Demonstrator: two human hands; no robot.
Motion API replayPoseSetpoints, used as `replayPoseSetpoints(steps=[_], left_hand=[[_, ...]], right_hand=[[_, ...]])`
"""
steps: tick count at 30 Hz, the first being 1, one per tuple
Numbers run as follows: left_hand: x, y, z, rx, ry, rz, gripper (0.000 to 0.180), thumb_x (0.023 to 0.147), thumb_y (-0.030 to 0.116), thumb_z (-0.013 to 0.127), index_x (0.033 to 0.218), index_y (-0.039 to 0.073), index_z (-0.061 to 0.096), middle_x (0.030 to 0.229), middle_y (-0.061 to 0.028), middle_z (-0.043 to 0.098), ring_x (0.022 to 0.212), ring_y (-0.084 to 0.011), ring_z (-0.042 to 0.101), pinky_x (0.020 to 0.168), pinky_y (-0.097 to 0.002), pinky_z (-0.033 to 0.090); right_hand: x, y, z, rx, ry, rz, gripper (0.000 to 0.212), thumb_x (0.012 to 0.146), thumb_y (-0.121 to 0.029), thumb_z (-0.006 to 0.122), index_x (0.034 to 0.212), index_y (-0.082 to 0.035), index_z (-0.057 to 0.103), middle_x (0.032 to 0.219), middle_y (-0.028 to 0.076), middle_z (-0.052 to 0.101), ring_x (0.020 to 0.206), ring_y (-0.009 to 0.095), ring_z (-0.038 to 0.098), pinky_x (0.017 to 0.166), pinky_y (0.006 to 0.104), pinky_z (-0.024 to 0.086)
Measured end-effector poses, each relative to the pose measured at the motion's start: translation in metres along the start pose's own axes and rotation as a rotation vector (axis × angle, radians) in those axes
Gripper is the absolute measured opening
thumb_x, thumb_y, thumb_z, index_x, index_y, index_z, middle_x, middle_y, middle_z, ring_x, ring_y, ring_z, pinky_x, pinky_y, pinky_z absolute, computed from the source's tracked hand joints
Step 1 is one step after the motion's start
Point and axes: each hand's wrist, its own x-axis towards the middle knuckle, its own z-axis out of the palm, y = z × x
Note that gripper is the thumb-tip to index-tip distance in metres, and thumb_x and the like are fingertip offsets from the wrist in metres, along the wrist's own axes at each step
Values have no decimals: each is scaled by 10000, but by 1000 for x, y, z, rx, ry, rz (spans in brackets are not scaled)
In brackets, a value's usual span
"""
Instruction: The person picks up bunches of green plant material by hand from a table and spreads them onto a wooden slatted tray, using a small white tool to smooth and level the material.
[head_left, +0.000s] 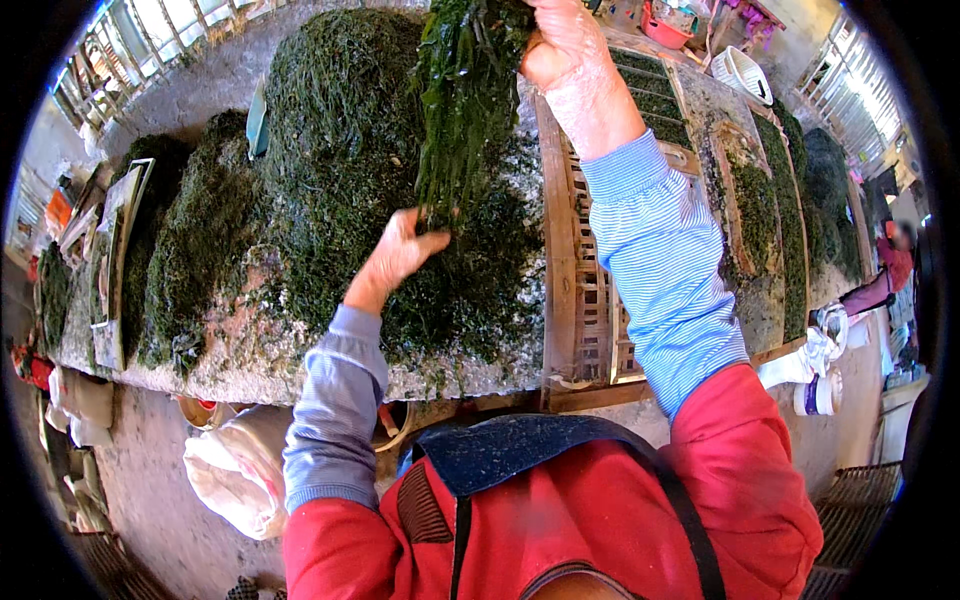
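My right hand [565,50] is raised at the top of the view, closed around the upper part of a long hanging bunch of wet green seaweed [465,110]. My left hand [400,258] is at the lower ends of that bunch, with the strands between its thumb and fingers. Some of the left fingers are behind the seaweed, and the hand is slightly blurred. Behind and below the bunch, a large heap of dark green seaweed [335,120] covers the stone-like table, with loose pieces spread toward me.
A wooden slatted frame [560,290] stands right of the heap, beside more seaweed-covered frames [752,200]. A white basket [742,75] and red basin [668,25] are at the far right. Left are a light frame [122,260] and more heaps; a white sack [235,475] sits below. Another person [890,270] is at right.
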Motion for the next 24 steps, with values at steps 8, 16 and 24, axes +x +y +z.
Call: replayPoseSetpoints(steps=[8, 16, 24], left_hand=[[-7, 9, -32, -227, 156, 125, 699, 688, 113, 611, 1314, -30, 335, 1295, -159, 436, 1208, -256, 402, 1008, -330, 301], [37, 61, 9, -245, -25, 168, 282, 841, 145, 585, 1069, -15, 543, 709, -71, 615, 701, -158, 596, 688, -302, 505], [38, 37, -4, -863, 179, -350, 311, 920, 293, 444, 870, -10, 489, 579, 19, 405, 448, -62, 312, 387, -219, 245]], right_hand=[[-71, 86, -52, -580, 218, 377, 203, 724, 3, 649, 926, -17, 643, 815, 60, 648, 770, 152, 603, 750, 310, 487], [-7, 55, -39, -112, 286, 150, 373, 735, -38, 636, 1083, -9, 506, 908, 119, 590, 838, 275, 596, 708, 494, 498], [-100, 120, -138, -1667, 92, 666, 322, 719, -256, 672, 973, -61, 641, 864, 129, 649, 819, 219, 623, 737, 352, 514]])
